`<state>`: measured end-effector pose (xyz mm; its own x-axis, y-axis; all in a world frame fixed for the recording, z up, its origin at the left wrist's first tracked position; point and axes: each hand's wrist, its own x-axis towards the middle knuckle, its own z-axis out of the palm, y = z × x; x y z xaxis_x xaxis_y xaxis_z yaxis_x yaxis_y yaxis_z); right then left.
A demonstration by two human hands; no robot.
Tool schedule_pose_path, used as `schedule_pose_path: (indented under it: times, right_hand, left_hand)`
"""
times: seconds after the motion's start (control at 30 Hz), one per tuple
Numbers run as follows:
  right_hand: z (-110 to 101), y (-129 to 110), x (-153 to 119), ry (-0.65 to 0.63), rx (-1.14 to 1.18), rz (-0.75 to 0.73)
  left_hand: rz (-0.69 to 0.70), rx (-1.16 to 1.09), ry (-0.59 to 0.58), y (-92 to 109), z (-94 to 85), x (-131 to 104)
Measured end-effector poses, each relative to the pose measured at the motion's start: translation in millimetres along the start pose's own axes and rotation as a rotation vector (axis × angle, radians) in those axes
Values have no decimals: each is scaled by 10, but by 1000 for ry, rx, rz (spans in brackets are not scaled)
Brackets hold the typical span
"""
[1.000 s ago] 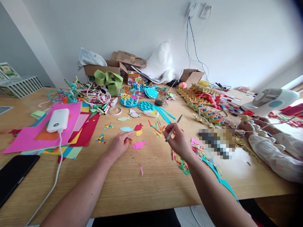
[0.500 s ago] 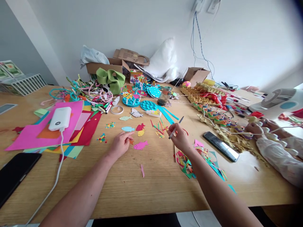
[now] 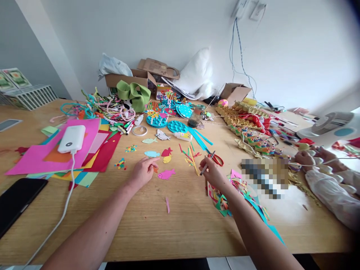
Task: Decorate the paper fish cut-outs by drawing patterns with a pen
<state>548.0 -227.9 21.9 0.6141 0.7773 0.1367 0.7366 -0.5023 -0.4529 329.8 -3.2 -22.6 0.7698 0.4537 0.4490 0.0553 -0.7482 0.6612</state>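
Observation:
My right hand (image 3: 210,168) is closed around a grey pen (image 3: 207,163), held slanted above the table beside narrow paper strips (image 3: 189,154). My left hand (image 3: 143,171) rests on the table with its index finger stretched out and other fingers loosely curled. At its fingertips lies a small orange paper piece (image 3: 155,170), partly hidden. Around it are a pink paper fish (image 3: 166,174), a light blue fish (image 3: 152,154) and overlapping red and yellow fish (image 3: 167,155). Red-handled scissors (image 3: 218,160) lie just behind my right hand.
Coloured sheets with a white power bank (image 3: 72,138) lie left. Paper scraps (image 3: 225,195) sit under my right forearm. Behind are a glue bottle (image 3: 183,136), blue discs (image 3: 177,126) and a glass jar (image 3: 196,116). Another person's hands (image 3: 305,159) are at the right.
My right hand has shifted slightly down and left with the pen, baring more of the scissors. My left hand stays almost in place. The view has shifted slightly.

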Motion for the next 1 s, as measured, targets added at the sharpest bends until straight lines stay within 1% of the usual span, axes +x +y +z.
schedule_pose_path:
  times: [0.1, 0.17, 0.27, 0.37, 0.5, 0.7, 0.83, 1.0]
  right_hand:
    - [-68, 13, 238, 10, -123, 79]
    - [-73, 18, 432, 11, -174, 103]
    - [-12, 20, 694, 2, -236, 109]
    - [79, -3, 857, -30, -310, 129]
    - [159, -87, 937, -72, -401, 155]
    - [216, -180, 1004, -96, -497, 199]
    - [237, -174, 1050, -103, -520, 226]
    - [236, -170, 1071, -100, -492, 235]
  left_hand:
    - [9, 1, 3, -5, 11, -3]
    - [13, 3, 4, -7, 15, -6]
    - [15, 5, 6, -4, 15, -7]
    - [13, 8, 8, 8, 7, -3]
    - [7, 6, 5, 30, -8, -1]
    - [-7, 3, 2, 32, -10, -1]
    - [-7, 2, 3, 27, -6, -1]
    - [-4, -2, 3, 44, -6, -2]
